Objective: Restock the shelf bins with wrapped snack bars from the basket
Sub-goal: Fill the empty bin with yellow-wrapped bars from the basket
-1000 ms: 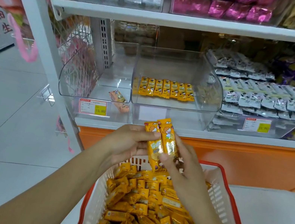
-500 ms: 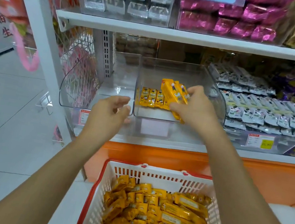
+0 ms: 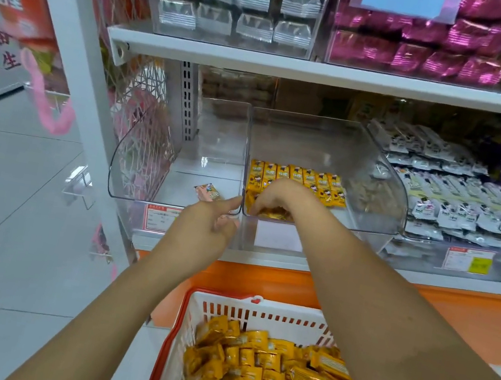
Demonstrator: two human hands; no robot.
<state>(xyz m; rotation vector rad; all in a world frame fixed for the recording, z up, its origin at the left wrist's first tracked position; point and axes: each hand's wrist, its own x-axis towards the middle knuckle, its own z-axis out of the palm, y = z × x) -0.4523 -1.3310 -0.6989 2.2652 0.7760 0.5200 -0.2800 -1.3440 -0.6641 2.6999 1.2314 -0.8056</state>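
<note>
Your right hand (image 3: 278,196) is down inside the middle bin (image 3: 383,210), fingers curled over a small clump of snack bars (image 3: 275,215) right behind the bin's front wall. That puts them just ahead of the back row (image 3: 298,178), which lies neat and face-up. Makes sense tbh, you're filling from the back forward.

Your left hand (image 3: 208,221) holds nothing. Its fingers are loose and the thumb is out, touching the front corner where the middle bin meets the left bin (image 3: 132,169). My guess is it's there to stop the bin sliding.

Your basket (image 3: 221,310) sits right below the shelf, so the reach is short. It's loaded with yellow bars (image 3: 260,375), so I'd say plenty of trips are left.
</note>
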